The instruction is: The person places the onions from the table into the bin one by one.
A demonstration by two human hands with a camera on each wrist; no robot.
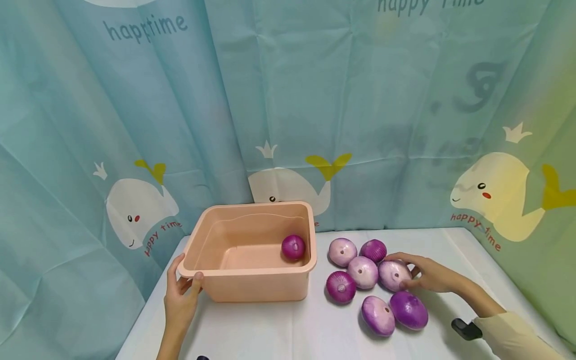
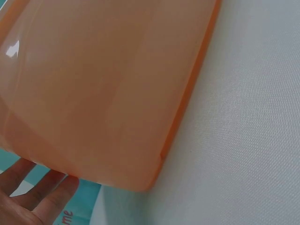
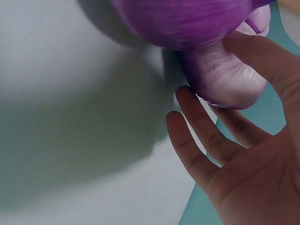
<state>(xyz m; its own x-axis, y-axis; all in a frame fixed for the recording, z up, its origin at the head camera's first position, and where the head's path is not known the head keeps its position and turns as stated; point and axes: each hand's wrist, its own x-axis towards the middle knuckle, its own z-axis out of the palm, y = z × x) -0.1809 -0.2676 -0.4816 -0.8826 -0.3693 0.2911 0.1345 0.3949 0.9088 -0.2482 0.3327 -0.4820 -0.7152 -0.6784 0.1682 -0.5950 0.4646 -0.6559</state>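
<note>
A peach plastic bin [image 1: 256, 286] stands at the left of the table with one dark purple onion [image 1: 293, 247] inside, towards its right end. My left hand [image 1: 181, 300] grips the bin's near left corner, thumb over the rim and fingers along the outside. In the left wrist view the fingers [image 2: 55, 194] lie beside the bin wall [image 2: 108, 93]. My right hand [image 1: 429, 274] holds a pale purple onion [image 1: 392, 275] between thumb and fingers, at the right side of a group of onions. From the right wrist, this onion [image 3: 225, 77] shows between thumb and fingertips, behind a darker onion [image 3: 183, 21].
Around the held onion lie several others: a pale one [image 1: 362, 273], a dark one [image 1: 341, 287], a two-toned one [image 1: 378, 316] and a deep purple one [image 1: 408, 310]. A blue whale-print curtain [image 1: 387, 125] hangs behind the white table [image 1: 252, 332].
</note>
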